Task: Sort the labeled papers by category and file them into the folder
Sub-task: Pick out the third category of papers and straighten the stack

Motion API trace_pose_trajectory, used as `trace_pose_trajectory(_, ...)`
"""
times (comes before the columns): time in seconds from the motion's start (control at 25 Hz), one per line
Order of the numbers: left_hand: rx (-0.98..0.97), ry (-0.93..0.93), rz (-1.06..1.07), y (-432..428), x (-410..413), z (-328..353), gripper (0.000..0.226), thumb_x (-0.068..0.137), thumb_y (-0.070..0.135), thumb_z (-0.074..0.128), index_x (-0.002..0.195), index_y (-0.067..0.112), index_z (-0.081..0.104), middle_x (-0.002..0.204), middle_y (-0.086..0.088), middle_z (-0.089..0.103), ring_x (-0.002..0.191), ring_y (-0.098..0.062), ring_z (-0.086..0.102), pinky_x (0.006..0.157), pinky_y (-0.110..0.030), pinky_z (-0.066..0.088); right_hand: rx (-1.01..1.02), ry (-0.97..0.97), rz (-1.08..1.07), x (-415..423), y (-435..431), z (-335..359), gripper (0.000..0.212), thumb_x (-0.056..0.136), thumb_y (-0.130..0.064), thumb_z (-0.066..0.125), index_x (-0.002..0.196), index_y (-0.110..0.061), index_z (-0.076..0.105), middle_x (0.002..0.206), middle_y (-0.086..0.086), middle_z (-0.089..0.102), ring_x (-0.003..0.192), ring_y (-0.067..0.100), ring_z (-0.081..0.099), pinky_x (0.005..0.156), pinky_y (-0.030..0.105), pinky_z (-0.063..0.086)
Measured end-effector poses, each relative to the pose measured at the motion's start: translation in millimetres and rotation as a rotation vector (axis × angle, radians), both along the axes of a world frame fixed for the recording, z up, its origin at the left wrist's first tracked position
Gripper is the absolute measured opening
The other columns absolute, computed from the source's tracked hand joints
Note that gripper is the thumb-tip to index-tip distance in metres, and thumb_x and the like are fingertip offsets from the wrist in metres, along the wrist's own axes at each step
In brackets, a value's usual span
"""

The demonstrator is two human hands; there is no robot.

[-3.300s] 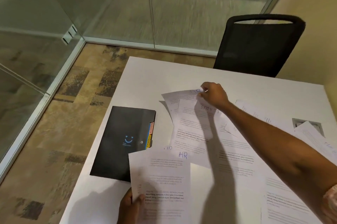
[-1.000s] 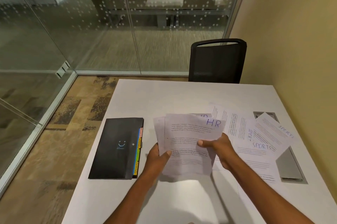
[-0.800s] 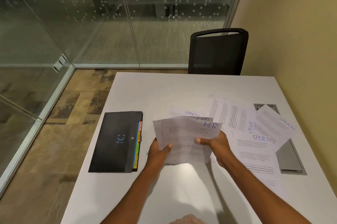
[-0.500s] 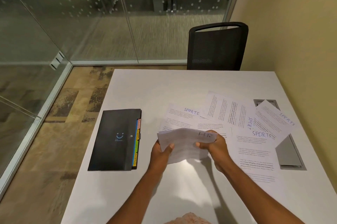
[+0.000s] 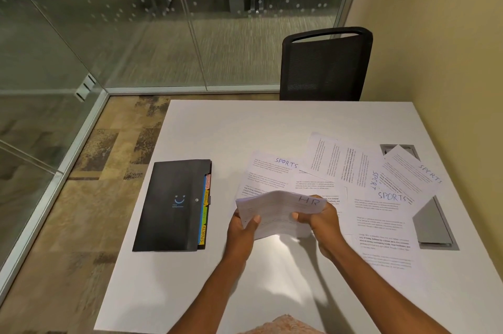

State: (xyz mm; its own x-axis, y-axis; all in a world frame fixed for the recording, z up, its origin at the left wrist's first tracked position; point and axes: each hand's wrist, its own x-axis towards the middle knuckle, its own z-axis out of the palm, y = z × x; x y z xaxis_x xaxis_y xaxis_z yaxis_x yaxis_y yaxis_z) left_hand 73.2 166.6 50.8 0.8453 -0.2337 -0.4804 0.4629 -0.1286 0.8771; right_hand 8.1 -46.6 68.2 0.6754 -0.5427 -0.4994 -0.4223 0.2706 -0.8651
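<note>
A small stack of printed sheets with "HR" handwritten on top (image 5: 277,211) hangs tilted just above the white table (image 5: 245,129). My left hand (image 5: 242,227) grips its left edge, thumb on top. My right hand (image 5: 319,220) grips its right side. Several sheets marked "SPORTS" (image 5: 272,170) lie spread flat behind and to the right of the stack. A black expanding folder (image 5: 171,205) lies closed to the left, with coloured tabs along its right edge, the bottom one reading SPORTS.
A grey cable hatch (image 5: 432,227) is set in the table at the right, partly under papers. A black mesh chair (image 5: 325,64) stands at the far edge. Glass walls run behind and to the left; a yellow wall is on the right.
After my right hand picked a sheet from the pile, both hands came together on the HR stack. Over the last second the stack tipped from upright toward flat and sank toward the table.
</note>
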Motion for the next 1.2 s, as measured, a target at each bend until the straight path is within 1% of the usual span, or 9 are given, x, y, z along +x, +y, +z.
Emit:
trace_pose_trajectory(0.12,0.01,-0.002,-0.013,2,-1,-5,0.046,0.103,0.02,0.069,0.145,0.03,0.053,0.128,0.001,0.07,0.119,-0.017,0.066,0.091,-0.029,0.061,-0.006,0.019,-0.006,-2,3,-4,0.045,0.067,0.014,0.088,0.104,-0.006,0.072,0.098,0.01,0.081,0.088,0.025,0.074,0.077,0.041,0.06)
trace_pose_trajectory(0.2,0.05,0.019,-0.036,3,-3,-12,0.049,0.103,0.022,0.069,0.147,0.031,0.05,0.129,0.0,0.069,0.119,-0.019,0.065,0.095,-0.032,0.061,0.006,0.049,-0.003,-4,7,-9,0.046,0.068,0.015,0.089,0.106,-0.007,0.075,0.099,0.006,0.083,0.093,0.027,0.077,0.08,0.04,0.061)
trace_pose_trajectory(0.4,0.13,0.054,-0.054,2,-5,-30,0.048,0.104,0.024,0.067,0.148,0.03,0.051,0.13,0.002,0.069,0.121,-0.021,0.065,0.108,-0.05,0.056,0.005,0.082,0.027,-7,11,-15,0.049,0.069,0.019,0.087,0.106,-0.011,0.078,0.101,0.005,0.084,0.102,0.031,0.078,0.092,0.049,0.063)
trace_pose_trajectory(0.64,0.089,0.079,-0.034,6,8,-18,0.036,0.106,0.024,0.062,0.141,0.031,0.055,0.128,0.0,0.071,0.118,-0.023,0.067,0.102,-0.049,0.06,-0.058,0.049,0.138,-6,1,-2,0.045,0.081,0.015,0.082,0.108,-0.02,0.077,0.105,0.002,0.083,0.101,0.026,0.078,0.082,0.038,0.065)
trace_pose_trajectory(0.72,0.05,0.093,-0.008,12,18,-13,0.032,0.106,0.024,0.063,0.137,0.03,0.059,0.124,0.001,0.074,0.115,-0.023,0.07,0.099,-0.049,0.061,-0.109,0.034,0.207,-4,-2,5,0.043,0.084,0.011,0.081,0.109,-0.023,0.079,0.106,-0.001,0.083,0.103,0.028,0.078,0.088,0.042,0.066)
trace_pose_trajectory(0.8,0.029,0.097,0.019,17,29,-8,0.027,0.104,0.025,0.067,0.13,0.03,0.062,0.118,0.002,0.078,0.106,-0.021,0.076,0.092,-0.046,0.064,-0.142,0.025,0.256,1,-3,14,0.037,0.085,0.008,0.082,0.106,-0.022,0.081,0.105,0.002,0.083,0.101,0.035,0.078,0.091,0.053,0.065)
trace_pose_trajectory(0.88,0.004,0.084,0.028,23,39,-3,0.026,0.102,0.024,0.071,0.127,0.026,0.062,0.115,0.0,0.08,0.1,-0.02,0.079,0.084,-0.042,0.066,-0.14,0.014,0.27,9,-3,24,0.031,0.085,0.009,0.081,0.102,-0.017,0.079,0.102,0.006,0.083,0.091,0.041,0.077,0.085,0.055,0.064)
trace_pose_trajectory(1.04,-0.063,0.162,-0.002,35,51,2,0.024,0.103,0.027,0.07,0.126,0.025,0.066,0.118,-0.003,0.08,0.103,-0.024,0.079,0.087,-0.044,0.064,-0.009,0.002,0.231,26,1,43,0.031,0.085,0.017,0.076,0.105,-0.007,0.076,0.102,0.01,0.082,0.086,0.03,0.078,0.071,0.036,0.063)
trace_pose_trajectory(1.2,-0.114,0.272,-0.045,45,50,-4,0.026,0.104,0.026,0.068,0.129,0.024,0.068,0.117,-0.004,0.081,0.107,-0.027,0.078,0.095,-0.05,0.062,0.081,-0.008,0.204,30,13,54,0.037,0.085,0.018,0.075,0.115,-0.004,0.073,0.094,0.006,0.081,0.08,0.022,0.079,0.067,0.032,0.063)
